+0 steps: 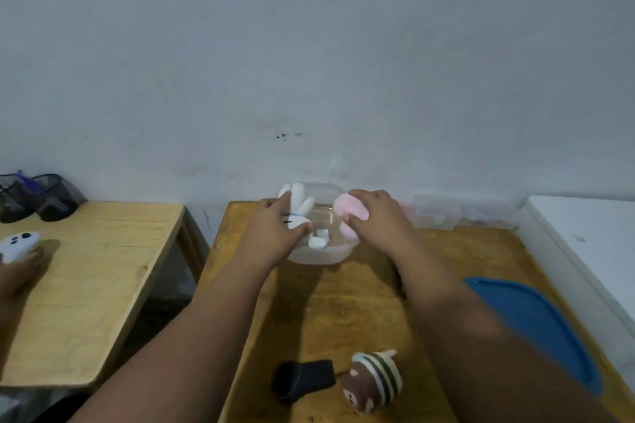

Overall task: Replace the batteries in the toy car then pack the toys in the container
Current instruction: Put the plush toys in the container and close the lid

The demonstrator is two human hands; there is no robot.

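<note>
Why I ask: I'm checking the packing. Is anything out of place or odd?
Nothing looks spilled or broken. The brown striped plush toy lies on its side near the wooden table's front edge, beside a black object, outside the clear plastic container.

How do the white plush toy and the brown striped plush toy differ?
The left hand holds the white plush toy at the container; the brown striped plush toy lies untouched on the table. The white toy is far, the brown toy near. Both are soft toys.
</note>
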